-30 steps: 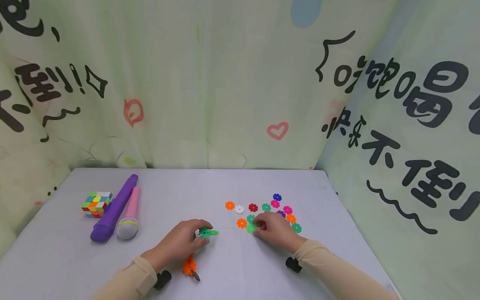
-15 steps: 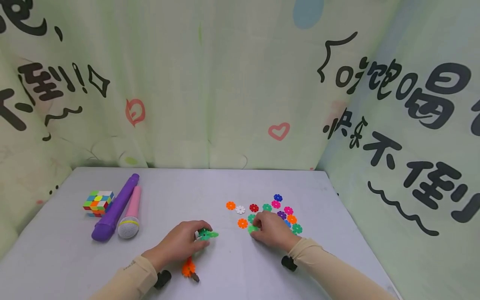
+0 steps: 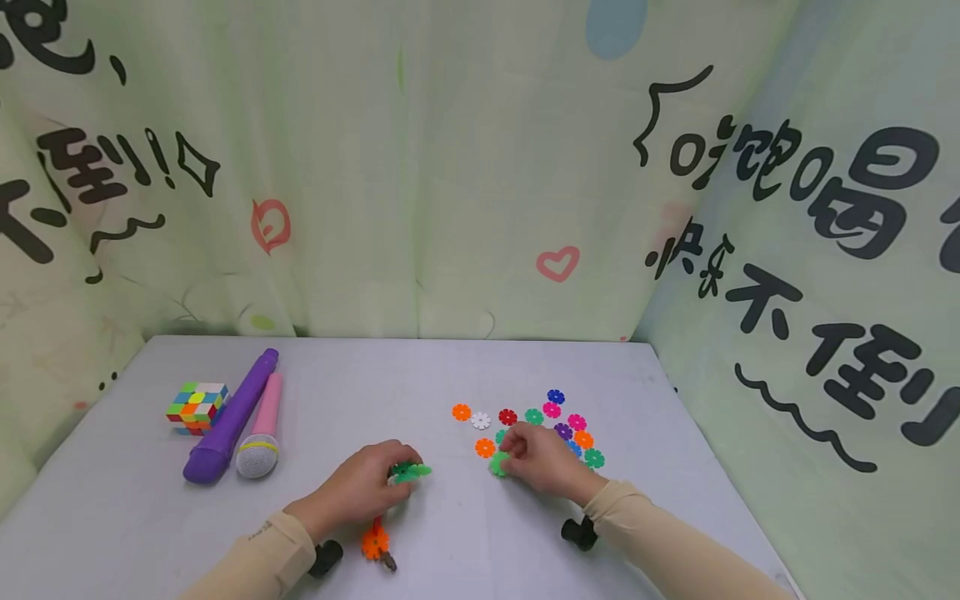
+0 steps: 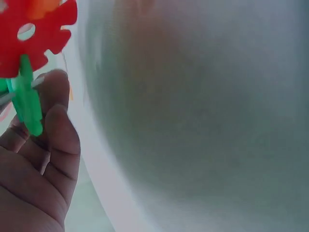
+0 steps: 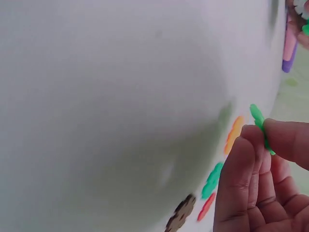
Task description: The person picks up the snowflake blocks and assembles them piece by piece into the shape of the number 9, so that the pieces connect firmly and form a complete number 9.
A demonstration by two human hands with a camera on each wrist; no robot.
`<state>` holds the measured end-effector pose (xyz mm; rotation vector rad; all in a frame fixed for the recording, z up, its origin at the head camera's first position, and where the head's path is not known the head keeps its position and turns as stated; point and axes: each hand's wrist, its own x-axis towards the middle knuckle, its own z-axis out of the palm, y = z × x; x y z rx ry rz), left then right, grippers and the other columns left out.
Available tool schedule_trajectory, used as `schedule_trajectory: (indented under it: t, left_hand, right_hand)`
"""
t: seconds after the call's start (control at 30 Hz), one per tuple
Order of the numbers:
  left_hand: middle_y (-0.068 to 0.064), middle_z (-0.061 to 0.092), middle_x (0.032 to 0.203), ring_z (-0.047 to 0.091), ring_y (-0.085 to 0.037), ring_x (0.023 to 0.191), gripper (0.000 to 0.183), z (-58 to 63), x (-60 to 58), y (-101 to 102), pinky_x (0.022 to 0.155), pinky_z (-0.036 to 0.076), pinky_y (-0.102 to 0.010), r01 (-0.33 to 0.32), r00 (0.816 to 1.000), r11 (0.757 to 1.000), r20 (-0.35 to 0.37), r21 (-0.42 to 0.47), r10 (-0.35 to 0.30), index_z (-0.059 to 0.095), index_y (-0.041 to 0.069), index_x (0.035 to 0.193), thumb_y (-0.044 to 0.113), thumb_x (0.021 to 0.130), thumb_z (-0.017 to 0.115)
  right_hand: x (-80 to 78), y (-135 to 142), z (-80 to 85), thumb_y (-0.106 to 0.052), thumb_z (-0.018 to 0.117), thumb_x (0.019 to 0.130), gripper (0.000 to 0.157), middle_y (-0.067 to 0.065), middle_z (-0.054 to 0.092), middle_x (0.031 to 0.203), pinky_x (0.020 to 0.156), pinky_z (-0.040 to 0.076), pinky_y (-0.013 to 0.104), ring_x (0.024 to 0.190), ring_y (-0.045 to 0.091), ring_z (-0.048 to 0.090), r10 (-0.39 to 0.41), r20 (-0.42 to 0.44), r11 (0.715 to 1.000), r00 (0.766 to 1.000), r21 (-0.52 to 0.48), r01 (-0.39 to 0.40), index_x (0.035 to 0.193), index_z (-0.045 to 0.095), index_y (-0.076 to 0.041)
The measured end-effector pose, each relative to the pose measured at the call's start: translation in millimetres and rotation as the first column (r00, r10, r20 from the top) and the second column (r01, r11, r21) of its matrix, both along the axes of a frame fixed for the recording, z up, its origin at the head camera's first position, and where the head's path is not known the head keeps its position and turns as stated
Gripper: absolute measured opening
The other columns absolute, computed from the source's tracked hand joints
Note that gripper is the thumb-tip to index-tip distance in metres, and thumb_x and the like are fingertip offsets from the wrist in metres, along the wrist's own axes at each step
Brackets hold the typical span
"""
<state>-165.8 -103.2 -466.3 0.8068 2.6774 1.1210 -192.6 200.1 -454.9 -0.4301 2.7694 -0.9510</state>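
I'm sitting at the grey table (image 3: pixel 450 367) w/ printed cloth walls (image 3: pixel 420 167) hanging around it. Far left there's a purple tube (image 3: pixel 231 417) lying next to a pink mic (image 3: pixel 260 433), w/ a colourful cube (image 3: pixel 194 406) resting just beside them.

My left hand (image 3: pixel 360 487) is curling round a little build of green snowflake pieces (image 3: pixel 409 472), fingers wrapping it tight; in the left wrist cam I'm seeing a green piece (image 4: pixel 26 104) slotting edge-on into a red disc (image 4: pixel 34 36) right above my fingertips (image 4: pixel 58 130). An orange piece (image 3: pixel 375 542) is lying on the table just near that wrist.

My right hand (image 3: pixel 543 458) is pinching one light green disc (image 3: pixel 498 464) btwn thumb and fingers, narrow grip, holding it at the near-left edge of the loose pile of discs (image 3: pixel 555 421) (orange, white, red, pink, blue, purple etc). The right wrist cam is showing that same green disc (image 5: pixel 258 121) sticking up out of my fingertips (image 5: pixel 251 145), just off the table.
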Motion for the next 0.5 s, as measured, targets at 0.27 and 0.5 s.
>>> schedule_trajectory:
  t: [0.27,0.5]
  left_hand:
    - [0.013,0.060,0.091,0.053,-0.009,0.075,0.012,-2.9,-2.8,2,0.069,0.046,-0.028,0.012,0.999,1.000,-0.031,0.026,-0.011,0.071,0.015,0.107,0.021,0.096,0.068]
    - [0.014,0.064,0.092,0.054,-0.008,0.076,0.014,-1.6,-3.0,4,0.072,0.048,-0.029,-0.012,0.999,1.000,-0.031,0.027,0.013,0.074,0.018,0.104,0.026,0.099,0.064]
  right_hand:
    - [10.4,-24,10.3,-0.009,0.077,0.086,0.017,0.002,0.061,0.083,0.067,0.055,0.028,0.077,0.018,0.062,0.068,0.118,0.962,0.991,-0.270,-0.034,0.098,0.064,-0.006]
    - [13.9,-44,10.5,-0.006,0.075,0.088,0.016,0.008,0.062,0.083,0.073,0.058,0.033,0.077,0.021,0.069,0.083,0.215,0.906,0.973,-0.423,0.016,0.100,0.065,-0.003]
